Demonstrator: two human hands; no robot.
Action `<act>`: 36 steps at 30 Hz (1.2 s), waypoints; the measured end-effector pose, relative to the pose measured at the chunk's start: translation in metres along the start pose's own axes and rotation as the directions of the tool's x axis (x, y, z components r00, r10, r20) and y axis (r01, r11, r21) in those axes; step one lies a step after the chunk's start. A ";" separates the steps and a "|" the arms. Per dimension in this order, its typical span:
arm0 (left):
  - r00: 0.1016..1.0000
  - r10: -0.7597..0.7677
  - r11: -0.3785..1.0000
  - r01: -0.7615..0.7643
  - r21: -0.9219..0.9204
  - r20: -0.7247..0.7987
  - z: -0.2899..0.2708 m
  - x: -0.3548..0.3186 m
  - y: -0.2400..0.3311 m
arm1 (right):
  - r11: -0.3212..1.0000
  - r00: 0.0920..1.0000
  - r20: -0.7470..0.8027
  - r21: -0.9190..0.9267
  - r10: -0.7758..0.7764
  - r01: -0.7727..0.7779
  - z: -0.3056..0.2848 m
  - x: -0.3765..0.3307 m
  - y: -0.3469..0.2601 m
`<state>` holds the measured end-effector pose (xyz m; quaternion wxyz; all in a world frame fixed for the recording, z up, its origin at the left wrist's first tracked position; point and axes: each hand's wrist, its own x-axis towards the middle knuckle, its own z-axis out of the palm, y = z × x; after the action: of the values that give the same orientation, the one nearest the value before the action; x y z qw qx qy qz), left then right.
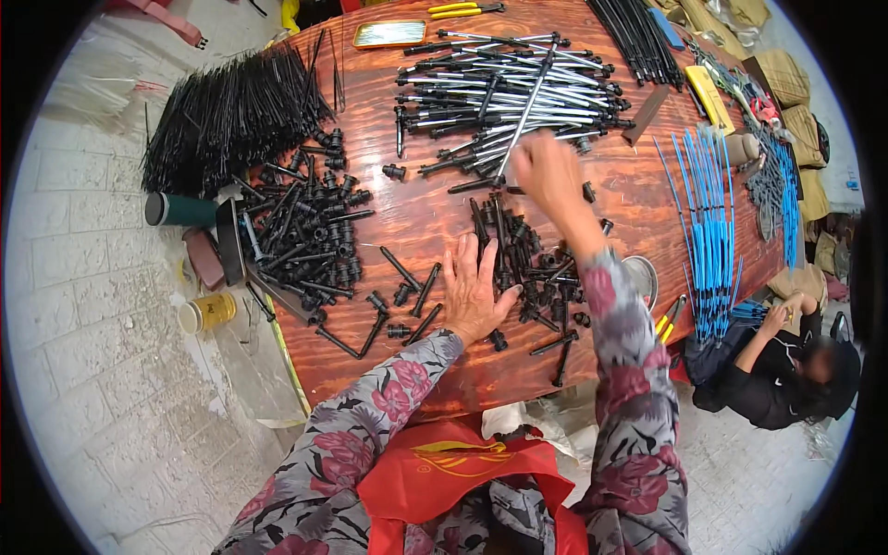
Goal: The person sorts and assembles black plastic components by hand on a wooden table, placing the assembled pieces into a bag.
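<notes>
My left hand [474,294] lies with its fingers stretched out on the table, fingertips against the left edge of a heap of black plastic fittings [527,250]. Farther off, my right hand [552,176] is curled closed just right of the lower end of a silver rod [532,100]. My knuckles hide what those fingers hold, if anything. That rod lies slantwise across a pile of silver rods with black ends [462,99]. Between my left hand and a bigger heap of black fittings [310,222], several loose black pieces are scattered.
Black thin strands [236,116] lie bundled at the far left, near a tray of needle-like pins [389,34]. Blue strands [708,231] lie at the right, beside yellow-handled pliers [671,319]. A yellow jar [207,313] stands left of the table. Another person [786,361] sits at the right.
</notes>
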<state>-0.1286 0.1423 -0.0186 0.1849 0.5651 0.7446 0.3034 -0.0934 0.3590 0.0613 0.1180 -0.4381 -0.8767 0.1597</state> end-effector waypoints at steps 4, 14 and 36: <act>1.000 0.017 1.000 -0.018 -0.016 -0.011 0.001 0.001 0.002 | 0.976 0.971 -0.125 -0.059 0.203 -0.212 0.018 0.096 -0.024; 0.999 0.016 1.000 -0.017 -0.022 -0.044 0.000 0.001 -0.003 | 0.900 0.947 0.309 0.433 -0.092 -0.054 -0.010 0.026 0.014; 0.998 0.024 1.000 -0.024 -0.009 -0.055 0.000 -0.003 -0.005 | 0.956 0.939 0.206 -0.042 -0.275 0.289 0.054 -0.053 -0.019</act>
<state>-0.1311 0.1382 -0.0217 0.1634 0.5645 0.7412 0.3246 -0.0954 0.2961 0.0156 0.0363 -0.2938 -0.9429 0.1525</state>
